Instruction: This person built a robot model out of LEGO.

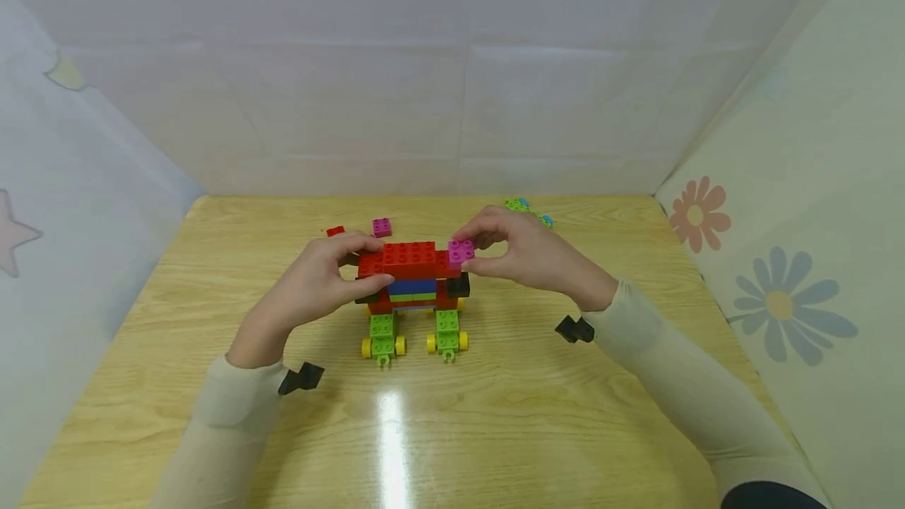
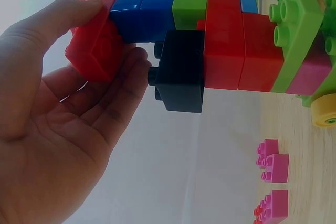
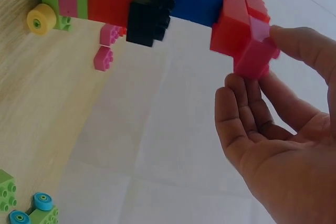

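Note:
A toy vehicle of building bricks stands on the table on yellow wheels (image 1: 463,340), with green bricks (image 1: 382,326) above them. Its middle has blue bricks (image 1: 412,287) and a black brick (image 2: 181,72) at each side. Along the top runs a layer of red bricks (image 1: 410,255). My left hand (image 1: 318,277) grips the left end of that red layer between thumb and fingers. At the right end my right hand (image 1: 519,250) pinches a pink brick (image 1: 461,250), seated against the red bricks in the right wrist view; whether it is fully pressed down I cannot tell.
Behind the vehicle lie a loose pink brick (image 1: 382,227) and a red brick (image 1: 335,232), partly hidden by the left hand. Green pieces with blue wheels (image 1: 518,204) lie at the back right. White sheeting (image 1: 339,100) rises behind the wooden table (image 1: 530,415).

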